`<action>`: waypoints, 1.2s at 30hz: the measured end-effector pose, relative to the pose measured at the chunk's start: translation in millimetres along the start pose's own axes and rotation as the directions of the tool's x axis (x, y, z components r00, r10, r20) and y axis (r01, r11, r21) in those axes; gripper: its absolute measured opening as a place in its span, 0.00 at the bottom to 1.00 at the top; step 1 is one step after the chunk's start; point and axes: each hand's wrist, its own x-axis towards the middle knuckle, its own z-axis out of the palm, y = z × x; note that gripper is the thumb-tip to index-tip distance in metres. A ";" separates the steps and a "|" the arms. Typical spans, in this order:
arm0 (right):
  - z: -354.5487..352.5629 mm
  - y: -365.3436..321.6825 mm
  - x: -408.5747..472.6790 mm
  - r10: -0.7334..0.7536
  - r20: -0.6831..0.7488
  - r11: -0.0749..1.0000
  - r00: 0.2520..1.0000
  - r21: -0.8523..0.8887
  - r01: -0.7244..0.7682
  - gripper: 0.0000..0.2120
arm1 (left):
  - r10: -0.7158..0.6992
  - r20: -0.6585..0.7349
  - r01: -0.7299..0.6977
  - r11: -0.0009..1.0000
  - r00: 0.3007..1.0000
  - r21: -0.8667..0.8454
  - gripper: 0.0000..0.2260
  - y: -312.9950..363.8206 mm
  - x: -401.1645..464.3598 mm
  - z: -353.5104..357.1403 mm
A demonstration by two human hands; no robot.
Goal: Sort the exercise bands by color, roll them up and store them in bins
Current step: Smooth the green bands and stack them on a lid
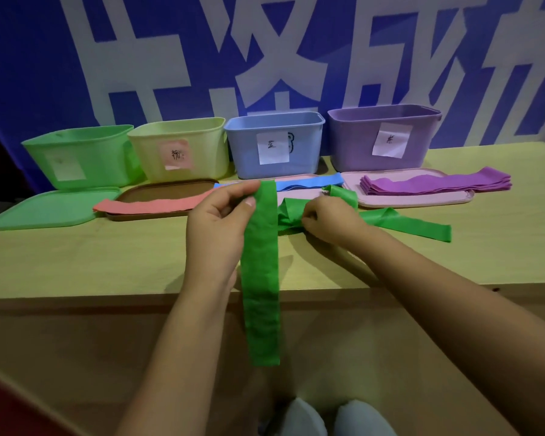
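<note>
The left hand pinches the top end of a green band between thumb and fingers; from that pinch the strip hangs straight down over the table edge — its long axis runs vertically, toward the person. Just right of that grip, the right hand has its fingers curled on a tangled heap of green bands, whose loose tails trail farther right. The green bin stands well to the left of the pinch, beyond its lid — so the left hand is nearer. Rolling would likely start at the pinched end.
</note>
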 end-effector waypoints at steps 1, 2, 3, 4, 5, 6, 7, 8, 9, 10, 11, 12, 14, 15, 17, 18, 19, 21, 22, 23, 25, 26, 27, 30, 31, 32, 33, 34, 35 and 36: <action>-5.7 1.1 -1.2 0.039 0.014 0.988 0.999 0.149 -0.041 0.09 | -0.005 -0.001 0.005 1.000 1.000 0.003 0.14 -1.1 0.1 1.0; -11.7 1.8 -2.7 0.084 0.031 0.953 0.996 0.291 -0.089 0.08 | -0.012 -0.004 0.013 1.000 1.000 0.010 0.15 -2.5 0.5 1.6; -17.5 1.7 -3.4 0.134 0.041 0.897 0.990 0.419 -0.138 0.07 | -0.019 -0.007 0.020 1.000 1.000 0.015 0.15 -3.0 0.8 1.9; -22.5 1.5 -3.5 0.188 0.037 0.829 0.982 0.530 -0.179 0.07 | -0.026 -0.010 0.026 1.000 1.000 0.017 0.15 -3.6 1.2 1.9; -26.1 1.2 -2.2 0.246 0.018 0.752 0.969 0.627 -0.202 0.07 | -0.028 -0.011 0.028 0.999 1.000 0.016 0.15 -3.9 1.5 1.7; -30.4 0.3 -1.0 0.294 -0.009 0.676 0.956 0.709 -0.201 0.08 | -0.027 -0.014 0.027 0.999 1.000 0.017 0.15 -3.6 2.0 1.5; -34.9 -1.0 0.3 0.326 -0.022 0.601 0.945 0.777 -0.189 0.08 | -0.027 -0.017 0.028 0.999 0.999 0.019 0.15 -2.8 2.2 1.8; -40.0 -3.0 1.7 0.342 -0.018 0.514 0.940 0.840 -0.171 0.07 | -0.026 -0.023 0.026 0.999 0.999 0.018 0.14 -1.9 2.6 1.8; -45.5 -5.0 4.2 0.345 0.004 0.408 0.938 0.900 -0.154 0.06 | -0.025 -0.029 0.025 1.000 0.999 0.016 0.14 -1.2 2.9 2.4; -51.5 -7.2 5.9 0.338 0.048 0.278 0.940 0.949 -0.149 0.07 | -0.024 -0.033 0.024 1.000 0.999 0.016 0.14 -0.4 3.0 3.0; -58.7 -9.6 7.4 0.313 0.102 0.135 0.944 0.979 -0.150 0.08 | -0.021 -0.034 0.022 1.000 0.999 0.018 0.14 1.0 3.3 3.7; -65.5 -12.6 7.8 0.269 0.154 -0.013 0.951 0.988 -0.156 0.09 | -0.021 -0.034 0.021 1.000 0.999 0.022 0.15 1.8 3.8 4.0; -80.1 -18.9 6.8 0.172 0.216 -0.257 0.961 0.952 -0.167 0.10 | -0.021 -0.029 0.022 0.999 0.999 0.029 0.15 3.9 5.7 5.5; -85.3 -21.1 6.9 0.137 0.230 -0.337 0.963 0.925 -0.173 0.10 | -0.026 -0.032 0.027 0.999 0.999 0.037 0.15 4.6 6.3 6.0; -99.3 -25.5 4.2 0.091 0.216 -0.441 0.972 0.884 -0.155 0.11 | -0.039 -0.045 0.041 0.998 0.998 0.042 0.14 6.9 8.1 7.4; -106.7 -27.8 1.3 0.076 0.197 -0.481 0.977 0.866 -0.137 0.11 | -0.047 -0.054 0.049 0.998 0.997 0.038 0.14 8.5 8.8 8.0; -113.8 -29.9 -0.5 0.058 0.176 -0.520 0.983 0.846 -0.121 0.11 | -0.056 -0.062 0.058 0.998 0.997 0.037 0.14 10.0 9.3 9.2; -126.6 -33.5 -4.3 0.021 0.123 -0.619 0.992 0.781 -0.084 0.12 | -0.069 -0.071 0.071 0.997 0.995 0.037 0.13 12.6 9.8 11.1; -132.5 -35.4 -6.2 0.006 0.092 -0.668 0.996 0.741 -0.065 0.13 | -0.074 -0.072 0.077 0.996 0.995 0.040 0.12 14.0 9.9 11.7; -138.7 -37.0 -7.6 -0.004 0.055 -0.706 0.998 0.707 -0.042 0.13 | -0.080 -0.069 0.083 0.996 0.994 0.043 0.12 15.9 10.1 12.6; -152.1 -41.8 -12.7 -0.021 -0.016 -0.752 1.000 0.659 -0.005 0.15 | -0.099 -0.063 0.102 0.994 0.993 0.048 0.11 18.7 10.8 14.5; -160.0 -44.5 -16.9 -0.032 -0.049 -0.766 0.998 0.643 0.007 0.16 | -0.106 -0.060 0.109 0.993 0.993 0.054 0.11 20.9 11.4 15.7; -166.8 -46.6 -20.6 -0.040 -0.077 -0.776 0.996 0.631 0.017 0.17 | -0.108 -0.058 0.111 0.992 0.992 0.062 0.11 23.4 11.5 16.6; -185.0 -52.2 -33.0 -0.030 -0.159 -0.749 0.987 0.657 0.083 0.15 | -0.097 -0.071 0.101 0.993 0.993 0.055 0.11 31.1 13.3 19.2; -189.4 -54.1 -37.4 -0.019 -0.178 -0.724 0.984 0.682 0.110 0.14 | -0.093 -0.074 0.095 0.995 0.993 0.035 0.10 34.6 13.3 20.2; -192.1 -56.2 -42.2 -0.010 -0.198 -0.698 0.980 0.703 0.135 0.13 | -0.087 -0.078 0.089 0.996 0.993 0.014 0.09 38.1 13.0 20.5; -194.4 -58.2 -47.8 -0.004 -0.215 -0.675 0.977 0.721 0.156 0.12 | -0.077 -0.081 0.077 0.997 0.994 -0.003 0.08 41.7 12.1 21.1; -196.3 -60.5 -54.7 0.000 -0.230 -0.657 0.973 0.734 0.173 0.12 | -0.063 -0.083 0.062 0.998 0.995 -0.015 0.07 44.7 11.1 21.7; -197.8 -63.3 -61.8 0.001 -0.244 -0.639 0.970 0.746 0.188 0.11 | -0.043 -0.076 0.042 0.999 0.996 -0.023 0.07 49.4 8.4 22.6; -198.6 -65.9 -70.3 0.005 -0.257 -0.613 0.966 0.763 0.206 0.11 | -0.020 -0.069 0.019 0.999 0.997 -0.026 0.06 53.9 6.1 23.5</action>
